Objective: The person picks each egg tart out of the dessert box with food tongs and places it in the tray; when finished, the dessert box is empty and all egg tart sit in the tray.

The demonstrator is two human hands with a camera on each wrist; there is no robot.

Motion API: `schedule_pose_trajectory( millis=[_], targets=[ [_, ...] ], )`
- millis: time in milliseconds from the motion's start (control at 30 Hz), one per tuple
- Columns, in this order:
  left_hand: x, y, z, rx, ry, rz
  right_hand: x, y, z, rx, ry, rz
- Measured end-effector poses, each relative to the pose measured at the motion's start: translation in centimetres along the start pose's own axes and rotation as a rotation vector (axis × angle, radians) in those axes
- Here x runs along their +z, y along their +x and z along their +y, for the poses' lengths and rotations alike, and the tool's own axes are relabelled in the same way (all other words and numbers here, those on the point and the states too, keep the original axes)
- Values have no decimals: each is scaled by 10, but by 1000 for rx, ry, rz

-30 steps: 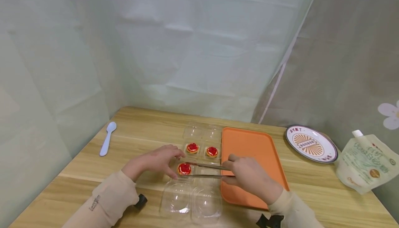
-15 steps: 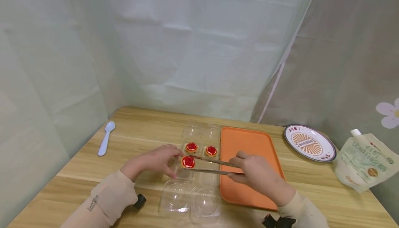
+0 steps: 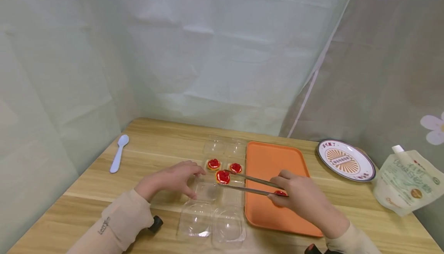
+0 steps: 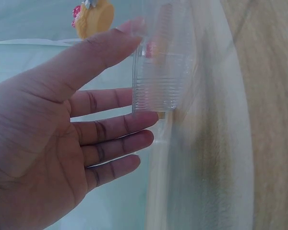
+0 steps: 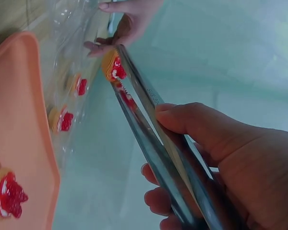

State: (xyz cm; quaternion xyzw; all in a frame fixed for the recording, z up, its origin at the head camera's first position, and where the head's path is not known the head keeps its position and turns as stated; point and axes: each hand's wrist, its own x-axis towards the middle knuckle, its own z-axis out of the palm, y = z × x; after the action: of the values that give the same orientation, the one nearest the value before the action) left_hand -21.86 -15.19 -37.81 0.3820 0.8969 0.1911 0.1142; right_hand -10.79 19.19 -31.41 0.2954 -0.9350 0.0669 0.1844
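My right hand [image 3: 301, 198] grips metal tongs [image 5: 149, 100], which pinch a small red-topped tart [image 3: 222, 177]. That tart hangs over the clear plastic container [image 3: 207, 192], its side and the tong tips showing in the left wrist view. My left hand [image 3: 177, 177] spreads along the container's left side, thumb and fingers nearly straight with tips at its ribbed wall [image 4: 158, 93]. Two more tarts sit in the far compartments, a left tart [image 3: 214, 164] and a right tart [image 3: 236, 168]. Partly hidden under my right hand, another tart [image 3: 280, 193] lies on the orange tray [image 3: 274, 157].
Clear lids [image 3: 195, 217] lie folded out at the container's near and far sides. A pale blue spoon [image 3: 119, 153] is on the left of the wooden table [image 3: 166, 140]. Further right are a patterned plate [image 3: 347, 160] and a spouted pouch [image 3: 406, 180].
The tongs have lifted the tart from the near left compartment and carried it right. My right hand has moved right with them, uncovering the tray tart. My left hand has stayed put.
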Motion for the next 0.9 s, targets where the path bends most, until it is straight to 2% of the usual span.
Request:
schedule_pose_trajectory(
  millis=[300,600,900],
  targets=[
    [0,1,0,-8,1,2,-6,-18,13,7,-44,37],
    [0,1,1,-20,-2,-7,-8,-31,23,0,-88,119],
    [0,1,2,-9,4,-2,-14,-42,27,84,-101,65]
  ],
)
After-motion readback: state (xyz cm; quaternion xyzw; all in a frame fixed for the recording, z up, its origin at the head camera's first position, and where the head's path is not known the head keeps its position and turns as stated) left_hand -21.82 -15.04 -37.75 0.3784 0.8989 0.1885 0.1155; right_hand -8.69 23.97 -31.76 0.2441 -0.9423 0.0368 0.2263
